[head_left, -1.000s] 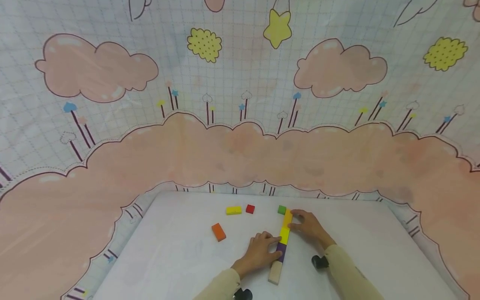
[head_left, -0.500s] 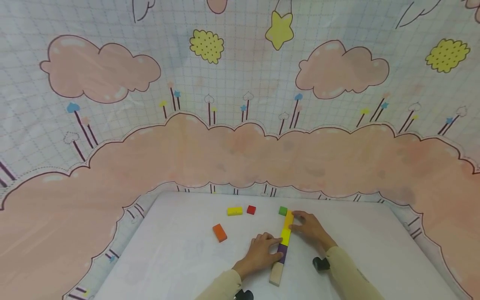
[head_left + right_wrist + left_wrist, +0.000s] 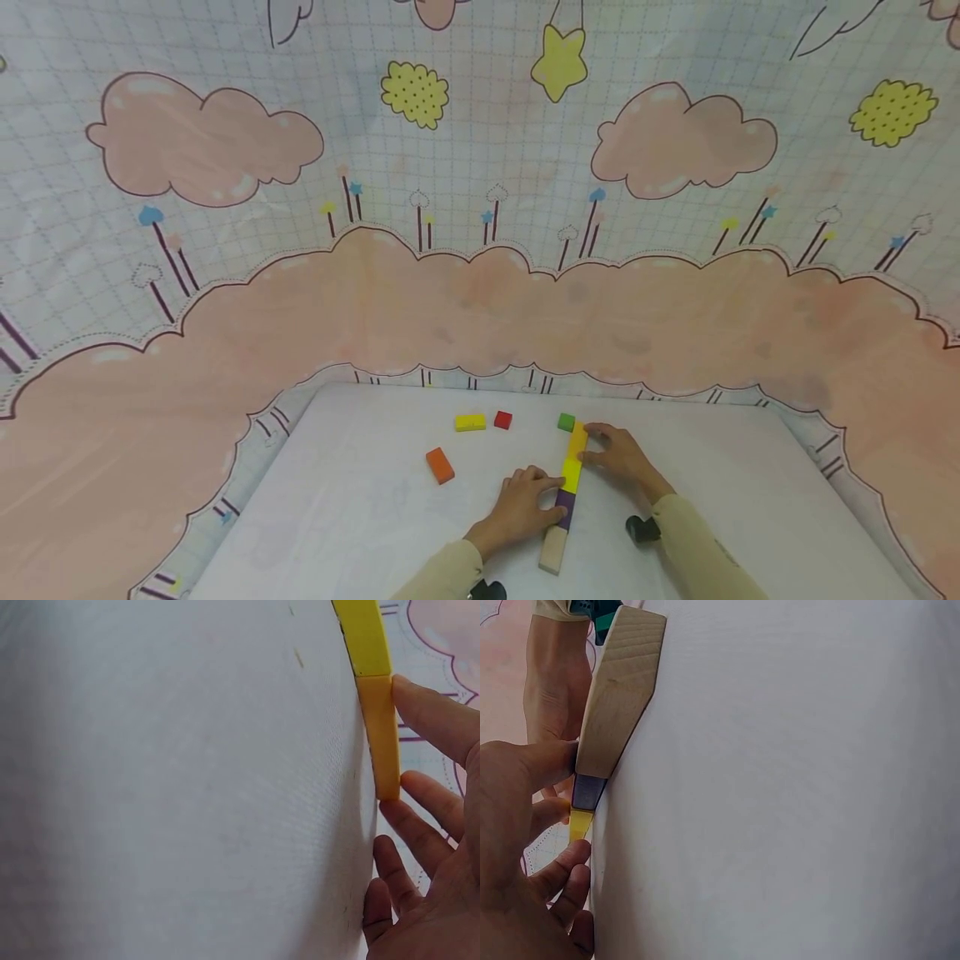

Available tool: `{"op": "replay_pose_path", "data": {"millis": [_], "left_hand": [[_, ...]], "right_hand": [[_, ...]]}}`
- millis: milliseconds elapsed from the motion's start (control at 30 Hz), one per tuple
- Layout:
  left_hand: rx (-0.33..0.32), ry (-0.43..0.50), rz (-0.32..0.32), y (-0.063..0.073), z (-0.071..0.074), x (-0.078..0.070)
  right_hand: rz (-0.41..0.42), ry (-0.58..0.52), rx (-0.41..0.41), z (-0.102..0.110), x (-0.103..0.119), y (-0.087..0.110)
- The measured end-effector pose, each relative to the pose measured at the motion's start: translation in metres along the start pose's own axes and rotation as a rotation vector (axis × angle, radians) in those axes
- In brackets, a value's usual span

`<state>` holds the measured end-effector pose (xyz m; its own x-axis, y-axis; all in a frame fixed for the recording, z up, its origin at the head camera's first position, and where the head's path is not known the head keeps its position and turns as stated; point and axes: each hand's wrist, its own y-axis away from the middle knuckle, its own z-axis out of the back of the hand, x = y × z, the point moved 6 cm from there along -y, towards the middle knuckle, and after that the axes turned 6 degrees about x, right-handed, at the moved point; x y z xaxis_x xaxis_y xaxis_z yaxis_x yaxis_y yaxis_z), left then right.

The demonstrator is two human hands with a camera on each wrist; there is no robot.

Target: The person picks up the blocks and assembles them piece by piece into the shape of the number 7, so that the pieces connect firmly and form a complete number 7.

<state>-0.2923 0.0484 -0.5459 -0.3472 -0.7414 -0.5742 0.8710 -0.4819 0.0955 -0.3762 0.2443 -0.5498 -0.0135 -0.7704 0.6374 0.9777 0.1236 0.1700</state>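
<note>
A straight row of blocks lies on the white table: an amber block (image 3: 577, 439) at the far end, then a yellow block (image 3: 571, 476), a purple block (image 3: 566, 508) and a plain wooden block (image 3: 553, 552) nearest the person. From the left side, my left hand (image 3: 514, 507) touches the row, thumb at the purple block and index finger at the yellow one. My right hand (image 3: 624, 455) touches the amber block from the right, its thumb near the joint with the yellow block and fingertips by the far end. A green cube (image 3: 566, 422) sits beside the amber block's far end.
Left of the row lie an orange block (image 3: 440, 466), a long yellow block (image 3: 470, 422) and a red cube (image 3: 503, 420). The white tabletop (image 3: 337, 517) meets a patterned cloth (image 3: 480, 308) at the back.
The hands and blocks keep their places on the table. Only the head view has shifted slightly.
</note>
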Motion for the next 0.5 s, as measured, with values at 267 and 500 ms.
{"op": "replay_pose_path", "data": {"millis": [267, 500], "left_hand": [[0.012, -0.007, 0.013, -0.0009, 0.0002, -0.0001], [0.015, -0.001, 0.021, -0.0021, 0.0009, -0.0002]], "right_hand": [[0.006, -0.016, -0.001, 0.0003, -0.0006, -0.0005], [0.045, -0.003, -0.011, 0.0007, -0.0014, -0.0011]]}}
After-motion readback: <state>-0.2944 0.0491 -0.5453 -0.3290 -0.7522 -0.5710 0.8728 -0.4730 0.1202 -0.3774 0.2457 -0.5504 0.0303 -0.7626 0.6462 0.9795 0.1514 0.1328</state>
